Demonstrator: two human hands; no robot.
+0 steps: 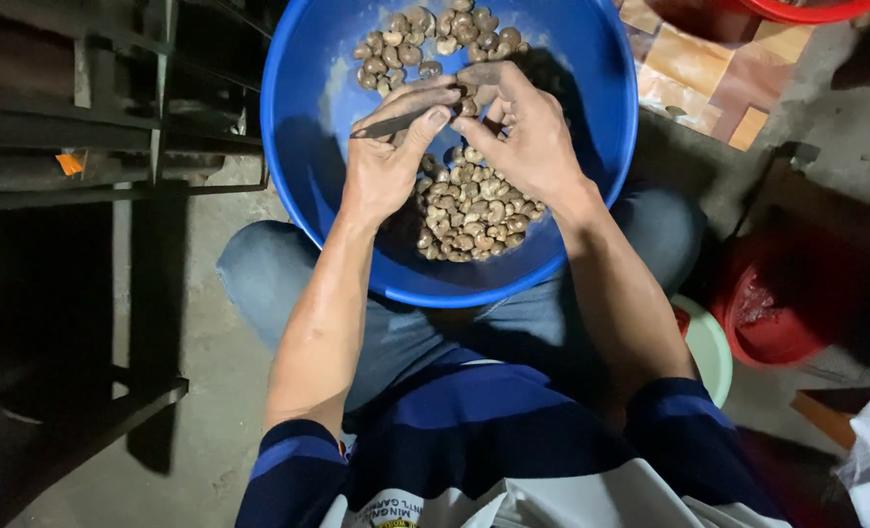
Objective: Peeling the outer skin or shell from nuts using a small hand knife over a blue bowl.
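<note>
Hands pinch a knife (391, 124) and nut (469, 106) over the blue basin (308, 147), red bucket (777, 303) alongside.

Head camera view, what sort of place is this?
Probably a small home or backyard nut-shelling workspace, not a factory floor: bare concrete floor, a blue basin of nuts on the person's lap, red buckets beside them, and a dark metal frame.

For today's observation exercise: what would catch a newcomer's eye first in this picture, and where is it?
First comes the big blue basin on the person's lap, top centre, holding two heaps of cashew nuts. Above it, the left hand grips a thin dark metal blade, and the right hand meets it fingertip to fingertip. At the right edge sits a red bucket on the floor.
</note>
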